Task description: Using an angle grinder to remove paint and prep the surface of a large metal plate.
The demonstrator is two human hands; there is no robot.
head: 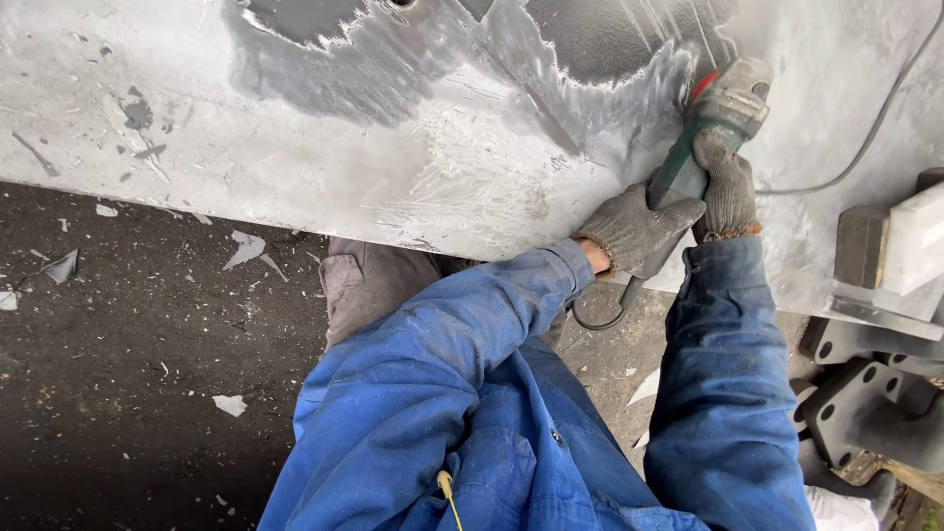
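Both my hands wear grey knit gloves and grip a green angle grinder. My left hand wraps the rear of its body, near where the cord leaves. My right hand clasps the body closer to the grey head. The grinder's head presses against a large light-grey metal panel, at the edge of a dark patch where paint still shows. Bright scratch marks spread over the bare metal left of the tool. My blue sleeves reach up from the bottom of the view.
A grey power cord runs up the panel to the right. Dark steel brackets with holes and a pale block stand at the right. Paint flakes litter the dark ground below the panel. My bent knee sits under the panel's edge.
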